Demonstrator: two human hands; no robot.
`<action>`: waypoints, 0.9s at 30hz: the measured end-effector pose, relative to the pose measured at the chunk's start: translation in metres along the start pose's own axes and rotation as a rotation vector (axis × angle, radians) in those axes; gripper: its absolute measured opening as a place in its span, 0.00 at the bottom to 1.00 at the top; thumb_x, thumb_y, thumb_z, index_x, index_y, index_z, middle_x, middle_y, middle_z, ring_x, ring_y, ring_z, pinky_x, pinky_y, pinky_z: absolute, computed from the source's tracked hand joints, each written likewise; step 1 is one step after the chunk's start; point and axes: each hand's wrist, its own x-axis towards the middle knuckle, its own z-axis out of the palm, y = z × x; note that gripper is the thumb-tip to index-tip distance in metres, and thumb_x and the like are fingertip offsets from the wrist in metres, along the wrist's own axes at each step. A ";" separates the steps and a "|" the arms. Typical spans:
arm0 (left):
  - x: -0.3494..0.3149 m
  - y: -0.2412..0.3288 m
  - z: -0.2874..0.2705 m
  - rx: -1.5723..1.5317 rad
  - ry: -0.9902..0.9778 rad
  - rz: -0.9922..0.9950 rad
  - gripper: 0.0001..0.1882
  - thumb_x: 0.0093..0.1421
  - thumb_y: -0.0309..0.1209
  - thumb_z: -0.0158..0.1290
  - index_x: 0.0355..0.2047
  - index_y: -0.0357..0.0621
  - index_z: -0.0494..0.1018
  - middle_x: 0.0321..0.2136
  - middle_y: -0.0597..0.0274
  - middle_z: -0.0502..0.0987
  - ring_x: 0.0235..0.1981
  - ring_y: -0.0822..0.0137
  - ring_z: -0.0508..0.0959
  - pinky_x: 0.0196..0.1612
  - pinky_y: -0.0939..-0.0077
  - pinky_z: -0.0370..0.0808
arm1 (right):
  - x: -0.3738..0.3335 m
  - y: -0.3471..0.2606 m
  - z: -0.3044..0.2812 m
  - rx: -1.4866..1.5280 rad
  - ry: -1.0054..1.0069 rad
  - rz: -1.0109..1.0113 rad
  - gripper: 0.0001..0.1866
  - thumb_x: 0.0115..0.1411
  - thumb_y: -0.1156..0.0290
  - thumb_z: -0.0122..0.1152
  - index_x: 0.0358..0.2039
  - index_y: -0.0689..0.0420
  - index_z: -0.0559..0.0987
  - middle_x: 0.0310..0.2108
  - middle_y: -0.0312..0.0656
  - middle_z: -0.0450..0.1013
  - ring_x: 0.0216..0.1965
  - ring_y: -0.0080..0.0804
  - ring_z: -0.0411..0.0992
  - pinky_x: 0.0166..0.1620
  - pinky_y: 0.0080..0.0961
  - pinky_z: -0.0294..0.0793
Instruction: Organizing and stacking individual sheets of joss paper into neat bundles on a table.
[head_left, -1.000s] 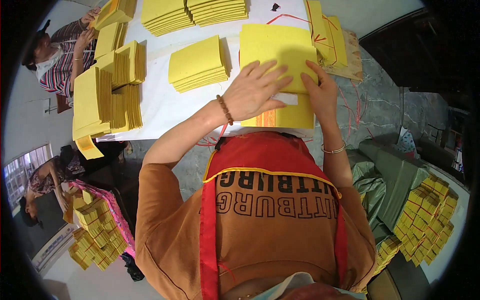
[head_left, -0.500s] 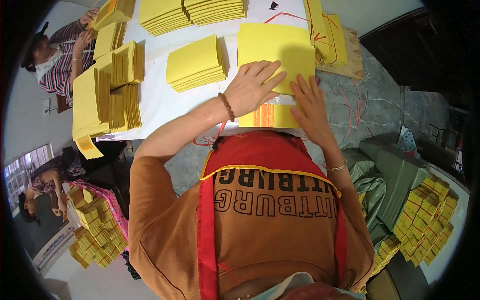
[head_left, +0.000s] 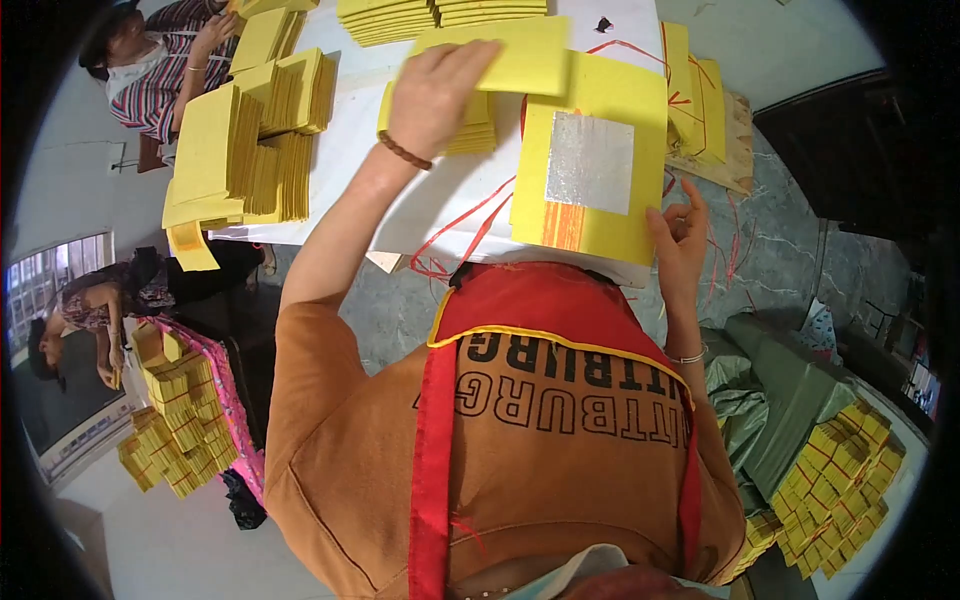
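My left hand (head_left: 437, 95) grips a folded yellow paper packet (head_left: 530, 58), slightly smeared by motion. It is above a small stack of folded yellow packets (head_left: 478, 138), which it partly covers. Flat on the table in front of me lies a yellow sheet (head_left: 640, 120) bearing a silver foil square (head_left: 590, 165) and an orange striped patch (head_left: 564, 226). My right hand (head_left: 681, 240) is at that sheet's right edge, thumb by the edge and fingers loosely bent and apart. Nothing shows in it.
Taller yellow packet stacks (head_left: 215, 145) line the table's left side; more stacks (head_left: 440, 18) stand at the back. Red string (head_left: 465, 230) trails over the front edge. Tied bundles (head_left: 692, 95) rest at the right on a wooden board (head_left: 738, 140). A co-worker (head_left: 165, 75) sits at left.
Both hands were resting on the yellow packet. My left hand has carried a folded packet left, over the small stack, baring the foil square. My right hand has shifted to the sheet's right edge.
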 end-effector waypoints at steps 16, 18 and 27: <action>-0.121 -0.039 0.063 0.031 -0.571 -0.171 0.43 0.44 0.28 0.55 0.62 0.56 0.52 0.62 0.57 0.52 0.60 0.50 0.55 0.60 0.55 0.54 | -0.021 -0.016 -0.009 -0.144 -0.124 0.249 0.29 0.56 0.67 0.59 0.57 0.57 0.63 0.12 0.29 0.62 0.16 0.13 0.59 0.19 0.14 0.56; -0.119 -0.043 0.061 -0.047 -0.555 -0.186 0.43 0.43 0.29 0.55 0.61 0.55 0.52 0.62 0.56 0.52 0.60 0.50 0.54 0.60 0.55 0.53 | -0.022 -0.015 -0.010 -0.107 -0.100 0.246 0.28 0.55 0.69 0.59 0.57 0.56 0.63 0.12 0.28 0.61 0.16 0.13 0.58 0.19 0.14 0.56; -0.082 -0.048 0.028 -0.135 -0.453 -0.168 0.36 0.45 0.30 0.55 0.57 0.55 0.61 0.59 0.51 0.58 0.58 0.50 0.58 0.58 0.55 0.54 | -0.015 -0.019 -0.005 -0.030 -0.031 0.105 0.20 0.56 0.74 0.58 0.50 0.57 0.71 0.15 0.26 0.60 0.18 0.11 0.56 0.22 0.12 0.54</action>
